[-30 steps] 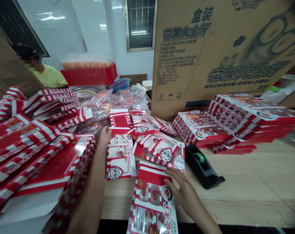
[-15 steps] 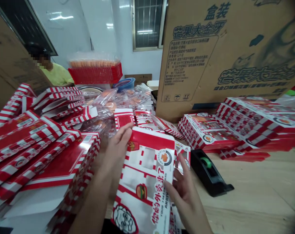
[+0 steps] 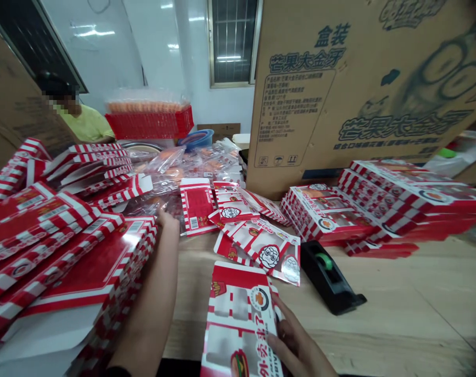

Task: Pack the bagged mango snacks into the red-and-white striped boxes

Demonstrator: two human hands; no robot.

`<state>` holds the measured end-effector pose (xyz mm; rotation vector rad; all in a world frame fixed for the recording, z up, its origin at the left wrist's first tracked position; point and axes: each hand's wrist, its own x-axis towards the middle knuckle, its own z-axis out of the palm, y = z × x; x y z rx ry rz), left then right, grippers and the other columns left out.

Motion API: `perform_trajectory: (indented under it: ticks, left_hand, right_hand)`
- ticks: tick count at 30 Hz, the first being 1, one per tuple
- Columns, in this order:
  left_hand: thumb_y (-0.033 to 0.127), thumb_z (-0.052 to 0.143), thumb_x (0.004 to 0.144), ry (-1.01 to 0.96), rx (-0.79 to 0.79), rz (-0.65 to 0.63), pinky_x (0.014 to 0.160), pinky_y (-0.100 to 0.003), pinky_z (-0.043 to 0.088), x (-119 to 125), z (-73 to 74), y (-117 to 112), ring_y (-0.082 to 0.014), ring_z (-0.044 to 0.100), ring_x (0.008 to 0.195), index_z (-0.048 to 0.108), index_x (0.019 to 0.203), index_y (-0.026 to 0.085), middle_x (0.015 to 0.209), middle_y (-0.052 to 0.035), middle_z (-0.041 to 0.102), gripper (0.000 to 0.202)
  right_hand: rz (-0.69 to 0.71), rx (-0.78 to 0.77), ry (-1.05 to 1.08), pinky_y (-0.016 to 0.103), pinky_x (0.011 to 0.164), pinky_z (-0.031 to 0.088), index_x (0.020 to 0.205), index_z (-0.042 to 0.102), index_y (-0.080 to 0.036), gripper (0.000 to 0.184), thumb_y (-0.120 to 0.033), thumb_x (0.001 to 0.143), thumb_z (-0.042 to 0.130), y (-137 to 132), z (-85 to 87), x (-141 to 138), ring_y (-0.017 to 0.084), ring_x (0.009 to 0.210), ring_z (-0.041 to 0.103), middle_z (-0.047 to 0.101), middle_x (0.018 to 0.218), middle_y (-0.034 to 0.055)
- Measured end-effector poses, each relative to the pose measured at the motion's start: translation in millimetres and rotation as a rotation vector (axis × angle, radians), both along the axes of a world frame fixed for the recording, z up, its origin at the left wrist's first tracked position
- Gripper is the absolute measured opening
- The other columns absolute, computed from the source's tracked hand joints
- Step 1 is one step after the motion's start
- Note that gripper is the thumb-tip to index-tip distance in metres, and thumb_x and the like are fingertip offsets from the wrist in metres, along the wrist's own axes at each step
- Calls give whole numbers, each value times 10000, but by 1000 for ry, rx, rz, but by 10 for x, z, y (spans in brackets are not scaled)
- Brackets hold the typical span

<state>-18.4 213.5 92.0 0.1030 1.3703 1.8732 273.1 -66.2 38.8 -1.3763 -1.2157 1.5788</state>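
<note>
My right hand [image 3: 296, 340] grips the right edge of a red and white printed box [image 3: 238, 319] with cut-out windows, its thumb on the front face. The lower end of this box runs out of the frame. My left hand [image 3: 167, 219] reaches forward to the near edge of a pile of clear plastic packs [image 3: 198, 167] with orange contents. Its fingers are mostly hidden there, so their hold is unclear. Several flat printed boxes and pouches [image 3: 257, 246] lie on the table beyond the held box.
Stacked red boxes [image 3: 92, 262] lean at the left. Filled boxes [image 3: 410, 199] are stacked at the right, before a large cardboard carton [image 3: 300, 94]. A black tape dispenser [image 3: 332, 277] stands on the wooden table [image 3: 398, 314]. A person in yellow [image 3: 90, 123] sits behind a red crate [image 3: 151, 123].
My left hand has let go of the box's upper left corner and moved forward and left to the plastic packs. The box has dropped lower in my right hand.
</note>
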Motion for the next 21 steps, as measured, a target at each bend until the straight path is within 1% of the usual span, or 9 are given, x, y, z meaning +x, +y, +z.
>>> perform_trajectory:
  ticks: [3, 5, 7, 9, 13, 15, 17, 21]
  left_hand:
    - [332, 586, 918, -13, 8, 67, 840, -435, 544, 3, 81, 182, -228, 622, 1016, 551, 1221, 168, 1220, -94, 590, 347]
    - [333, 587, 918, -27, 26, 74, 839, -434, 544, 2, 160, 306, -227, 624, 1013, 553, 1219, 168, 1217, -94, 593, 345]
    - [332, 587, 918, -57, 28, 60, 835, -432, 546, -14, 237, 410, -225, 626, 1008, 556, 1215, 166, 1211, -93, 596, 341]
    - [330, 588, 918, -87, 19, 43, 829, -427, 549, -38, 292, 481, -223, 628, 1001, 557, 1212, 165, 1206, -92, 599, 338]
    - [329, 587, 918, -119, -9, 28, 828, -427, 549, -81, 351, 550, -224, 627, 1004, 552, 1219, 168, 1213, -93, 594, 343]
    - [328, 588, 918, -139, -31, 3, 836, -432, 546, -99, 391, 579, -227, 624, 1014, 553, 1220, 169, 1219, -94, 592, 343]
    - [327, 589, 917, -149, -42, -28, 839, -434, 545, -112, 451, 607, -227, 624, 1016, 556, 1216, 168, 1218, -94, 593, 340]
    - [328, 589, 917, -103, 2, -34, 842, -436, 544, -91, 597, 639, -228, 623, 1017, 556, 1215, 169, 1219, -94, 592, 340]
  right_hand:
    - [13, 2, -52, 322, 831, 518, 1514, 275, -177, 909, -676, 810, 559, 18, 43, -13, 248, 891, 664, 679, 915, 72]
    - [25, 2, -63, 317, 817, 514, 1508, 291, -196, 891, -673, 807, 563, 25, 69, -20, 244, 879, 658, 668, 892, 60]
    - [42, 2, -50, 315, 819, 509, 1507, 291, -217, 873, -666, 810, 564, 26, 71, -29, 245, 903, 652, 669, 923, 62]
    - [42, 18, -32, 315, 827, 505, 1504, 298, -228, 855, -665, 816, 558, 18, 38, -38, 244, 916, 647, 672, 938, 63]
    - [-14, 63, -17, 315, 818, 508, 1482, 354, -223, 862, -693, 791, 565, -13, -78, -57, 232, 804, 646, 654, 809, 34]
    - [-26, 78, -21, 323, 828, 509, 1470, 379, -216, 861, -694, 782, 575, -24, -98, -64, 234, 783, 646, 653, 788, 32]
    - [-15, 87, -23, 332, 850, 506, 1462, 395, -225, 831, -680, 791, 577, -24, -68, -71, 241, 825, 656, 679, 843, 49]
    - [70, 95, 28, 343, 927, 479, 1469, 384, -249, 781, -641, 821, 576, 1, 36, -81, 258, 1004, 653, 698, 1094, 88]
